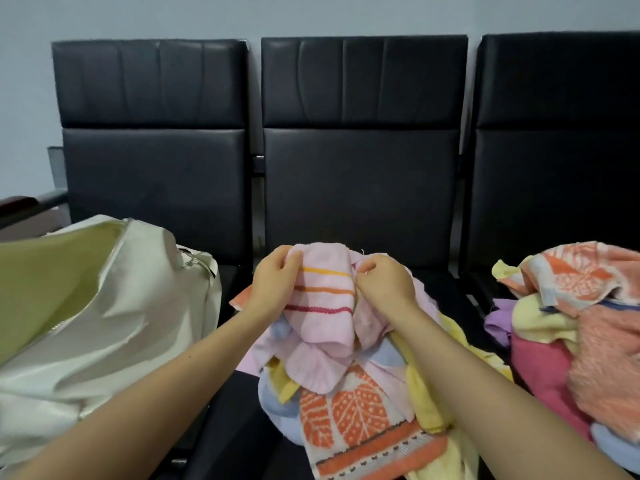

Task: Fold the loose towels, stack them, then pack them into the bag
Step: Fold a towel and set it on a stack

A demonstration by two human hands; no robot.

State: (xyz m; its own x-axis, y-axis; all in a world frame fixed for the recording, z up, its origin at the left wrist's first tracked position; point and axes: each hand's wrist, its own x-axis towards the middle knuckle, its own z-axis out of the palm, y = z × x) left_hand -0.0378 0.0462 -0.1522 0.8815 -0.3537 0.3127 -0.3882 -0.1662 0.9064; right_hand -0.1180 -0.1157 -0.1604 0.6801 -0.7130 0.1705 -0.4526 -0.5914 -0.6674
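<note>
A pale pink towel (322, 299) with yellow, orange and red stripes is held up over the middle seat. My left hand (275, 278) grips its left edge and my right hand (384, 280) pinches its right edge. Under it lies a heap of loose towels (349, 407), with an orange leaf-patterned one on top at the front, plus yellow, blue and pink ones. A second pile of loose towels (581, 327) in orange, pink, yellow and purple fills the right seat. The cream bag (114, 320) lies on the left seat, its zip open and its green lining showing.
Three black padded chairs (360, 168) stand in a row against a pale wall. A wooden armrest (20, 204) shows at the far left. The dark front of the middle seat (235, 427) is bare between the bag and the heap.
</note>
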